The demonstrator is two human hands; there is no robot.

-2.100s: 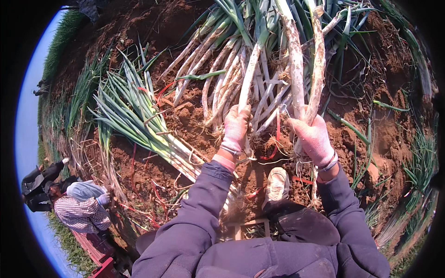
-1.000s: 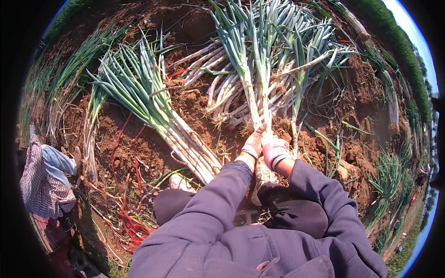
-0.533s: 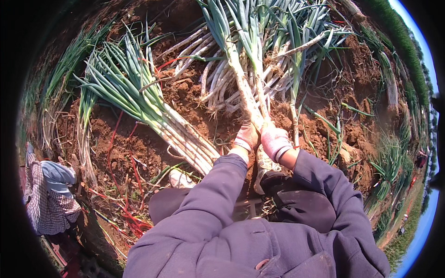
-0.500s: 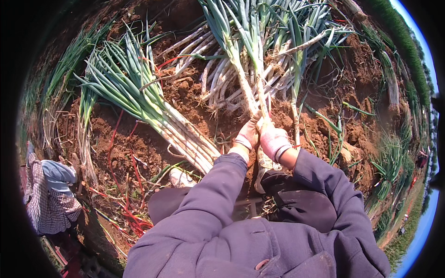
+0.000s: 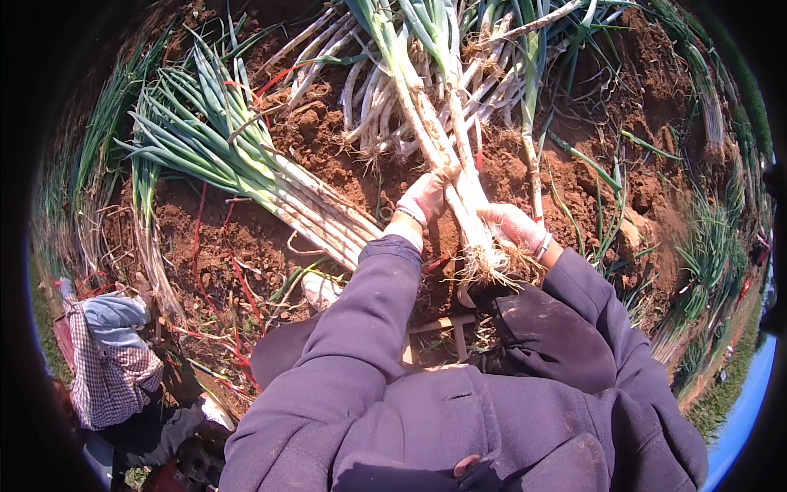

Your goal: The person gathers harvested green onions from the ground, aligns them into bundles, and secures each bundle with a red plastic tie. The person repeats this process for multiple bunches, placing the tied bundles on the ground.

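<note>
My left hand (image 5: 425, 199), in a pale pinkish glove, is closed round the white shank of a long green onion (image 5: 428, 131). A second green onion (image 5: 467, 184) crosses beside it, its shaggy root tuft (image 5: 490, 264) hanging over my knees. My right hand (image 5: 515, 228), gloved too, has its fingers closed at the lower shank just above those roots; the fingertips are partly hidden. The leaves of both onions point away from me, over a heap of loose green onions (image 5: 381, 107). To the left lies a neat bunch of green onions (image 5: 303, 205).
Reddish crumbly soil (image 5: 328, 123) surrounds me. Red strips (image 5: 244, 295) lie on the left. A person in a checked garment (image 5: 115, 369) is at the lower left. More green onions (image 5: 697, 254) lie on the right. Part of a low stool (image 5: 438, 326) shows between my legs.
The held onions have come nearer my body, bringing their roots into view over my knees. My hands have moved apart, the right one lower beside the roots. The view has shifted slightly.
</note>
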